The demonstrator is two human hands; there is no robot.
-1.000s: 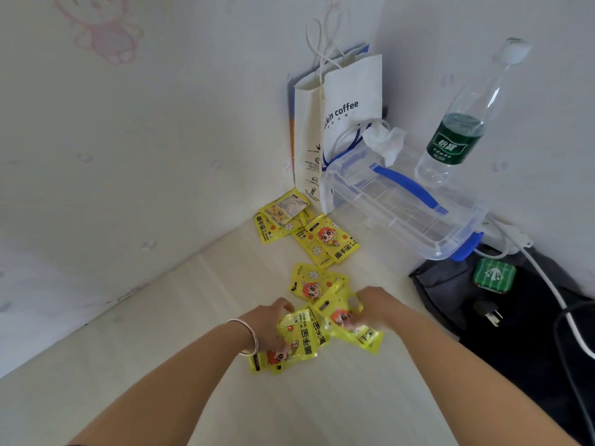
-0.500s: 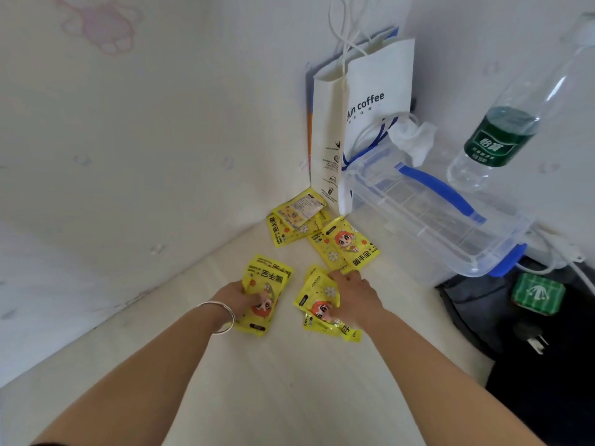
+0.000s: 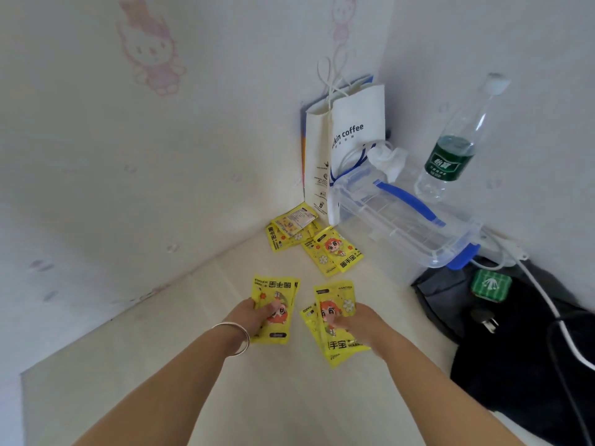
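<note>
Left stack (image 3: 276, 292) of yellow sachets is being pinched in the left hand (image 3: 250, 317) grip and right stack (image 3: 336, 299) in the right hand (image 3: 360, 323) grip, both low over the pale surface (image 3: 225, 397). Probably light, floppy, slick; best pinched at the edges.

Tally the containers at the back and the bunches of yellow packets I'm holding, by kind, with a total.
Hand warmer packet bunches in a grip: 2, left bunch in the left hand, right bunch in the right hand
Paper coffee bag: 1
Clear storage box: 1
Water bottle: 1
Total: 5
</note>
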